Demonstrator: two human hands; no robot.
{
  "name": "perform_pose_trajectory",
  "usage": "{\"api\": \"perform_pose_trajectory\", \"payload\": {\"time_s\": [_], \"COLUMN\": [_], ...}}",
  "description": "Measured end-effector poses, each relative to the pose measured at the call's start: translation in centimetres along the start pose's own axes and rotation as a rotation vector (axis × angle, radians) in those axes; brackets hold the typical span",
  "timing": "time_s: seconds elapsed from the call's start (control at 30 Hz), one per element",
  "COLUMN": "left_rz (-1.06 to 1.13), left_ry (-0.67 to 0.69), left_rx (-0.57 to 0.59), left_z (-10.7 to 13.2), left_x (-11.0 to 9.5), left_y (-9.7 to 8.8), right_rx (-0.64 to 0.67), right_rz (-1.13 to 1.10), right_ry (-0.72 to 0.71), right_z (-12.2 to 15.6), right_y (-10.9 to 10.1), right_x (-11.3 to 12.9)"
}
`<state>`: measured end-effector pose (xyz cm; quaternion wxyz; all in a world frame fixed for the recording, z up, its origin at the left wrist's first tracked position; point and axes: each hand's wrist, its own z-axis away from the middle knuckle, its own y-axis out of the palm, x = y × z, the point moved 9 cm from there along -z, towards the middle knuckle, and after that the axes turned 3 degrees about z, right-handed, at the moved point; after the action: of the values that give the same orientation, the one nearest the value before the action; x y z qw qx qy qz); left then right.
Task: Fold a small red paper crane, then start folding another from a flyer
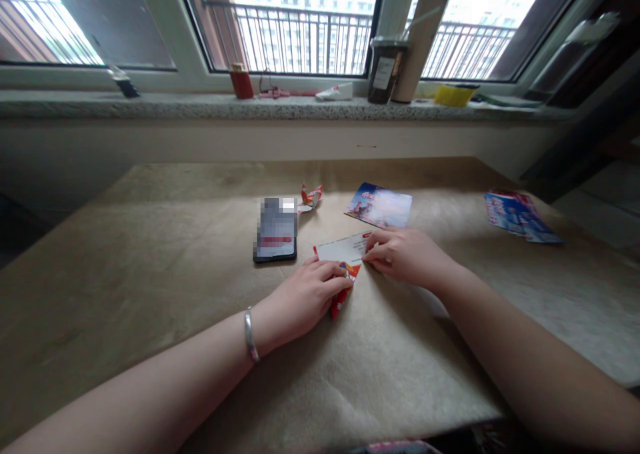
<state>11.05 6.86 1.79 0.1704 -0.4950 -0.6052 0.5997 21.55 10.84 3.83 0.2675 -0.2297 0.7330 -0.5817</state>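
A sheet of printed paper [340, 249] lies on the table, its white side up, with small text and a red mark. Its near left part is folded over into a red and orange patterned flap [341, 302]. My left hand [320, 287], with a silver bangle at the wrist, holds that flap down, fingers curled across it. At the paper's right edge, my right hand [395, 254] has thumb and fingers pinched together on it. The hands hide part of the folds. Just beyond stands a small folded red paper figure [312, 196].
A phone [276, 231] with a blurred screen lies left of the paper. A blue and pink printed card [381, 205] is behind it, and several similar cards [520, 215] are at the far right. The windowsill [200, 107] holds a dark cup [385, 71] and a red container [241, 83].
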Motion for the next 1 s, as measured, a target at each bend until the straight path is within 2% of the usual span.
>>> {"api": "perform_pose_trajectory", "payload": {"time_s": [0.6, 1.0], "left_rz": [0.013, 0.032], "left_ry": [-0.003, 0.007], "left_rx": [-0.006, -0.02], "left_z": [0.1, 0.1], "left_x": [0.0, -0.1], "left_y": [0.0, -0.2], "right_rx": [0.055, 0.033], "right_rz": [0.035, 0.055], "right_ry": [0.156, 0.289], "right_z": [0.2, 0.3], "right_y": [0.9, 1.4], "right_x": [-2.3, -4.0]}}
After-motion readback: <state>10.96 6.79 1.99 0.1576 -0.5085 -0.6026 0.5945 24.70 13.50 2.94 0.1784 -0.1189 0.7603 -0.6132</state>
